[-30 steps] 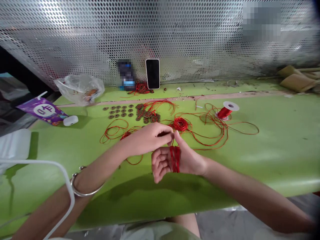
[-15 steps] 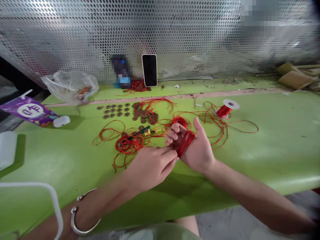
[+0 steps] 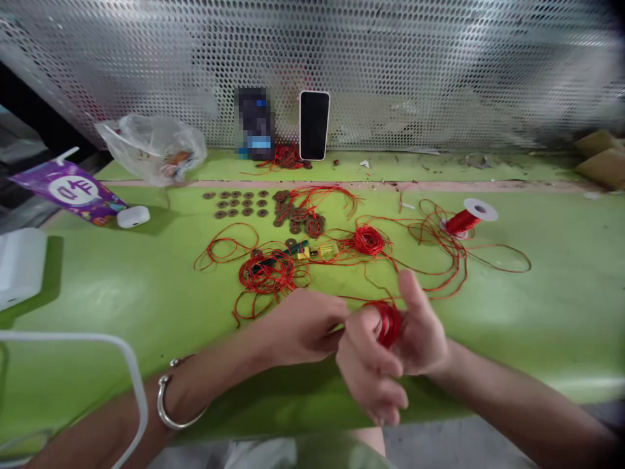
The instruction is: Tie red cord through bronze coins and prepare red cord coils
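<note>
My right hand (image 3: 395,352) hangs over the near edge of the green table (image 3: 537,306), thumb up and fingers curled down, with a coil of red string (image 3: 389,322) wound round its palm. My left hand (image 3: 303,326), a metal bangle on its wrist, pinches the string right beside that coil. A strand runs from the coil back to the loose red string (image 3: 430,251) and the red spool (image 3: 466,218) at the right. More tangled red string (image 3: 266,273) lies just beyond my left hand.
Several dark round coins (image 3: 239,203) lie in rows at the back, by a phone (image 3: 314,125) leaning on the perforated metal wall. A plastic bag (image 3: 153,153), purple packet (image 3: 73,192), earbud case (image 3: 133,216) and white box (image 3: 19,264) sit left.
Both hands have drawn back toward the table's near edge. My right hand has turned its fingers downward, and the string round it now looks bunched into a tighter coil.
</note>
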`<state>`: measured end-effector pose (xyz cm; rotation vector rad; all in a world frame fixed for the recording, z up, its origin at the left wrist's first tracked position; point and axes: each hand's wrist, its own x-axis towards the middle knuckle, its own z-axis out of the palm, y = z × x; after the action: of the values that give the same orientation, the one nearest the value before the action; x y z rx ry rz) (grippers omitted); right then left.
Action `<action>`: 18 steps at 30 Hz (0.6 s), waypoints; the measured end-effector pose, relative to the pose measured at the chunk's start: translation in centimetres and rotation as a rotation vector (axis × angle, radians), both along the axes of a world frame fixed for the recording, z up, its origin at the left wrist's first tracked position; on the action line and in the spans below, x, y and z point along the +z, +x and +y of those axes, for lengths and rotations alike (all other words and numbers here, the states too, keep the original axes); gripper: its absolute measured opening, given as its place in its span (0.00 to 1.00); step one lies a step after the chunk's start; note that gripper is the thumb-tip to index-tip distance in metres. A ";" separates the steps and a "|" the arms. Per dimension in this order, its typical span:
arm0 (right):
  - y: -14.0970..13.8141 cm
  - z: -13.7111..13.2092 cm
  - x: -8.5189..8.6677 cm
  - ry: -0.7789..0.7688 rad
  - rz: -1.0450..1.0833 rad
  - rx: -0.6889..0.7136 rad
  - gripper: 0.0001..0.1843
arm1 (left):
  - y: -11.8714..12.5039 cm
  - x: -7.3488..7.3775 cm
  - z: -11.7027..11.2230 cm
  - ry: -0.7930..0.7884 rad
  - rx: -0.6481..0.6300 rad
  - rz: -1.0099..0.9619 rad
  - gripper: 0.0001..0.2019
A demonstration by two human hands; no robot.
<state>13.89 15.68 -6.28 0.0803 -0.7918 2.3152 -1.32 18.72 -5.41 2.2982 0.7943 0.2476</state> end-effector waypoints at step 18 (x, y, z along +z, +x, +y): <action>-1.1 0.0 -1.4 -0.209 -0.589 -0.316 0.35 | -1.2 2.6 -0.9 0.418 0.138 -0.156 0.09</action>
<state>12.76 15.72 -7.67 -0.7932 -0.7618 2.1086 -2.47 17.81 -2.85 2.5688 0.8860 0.7050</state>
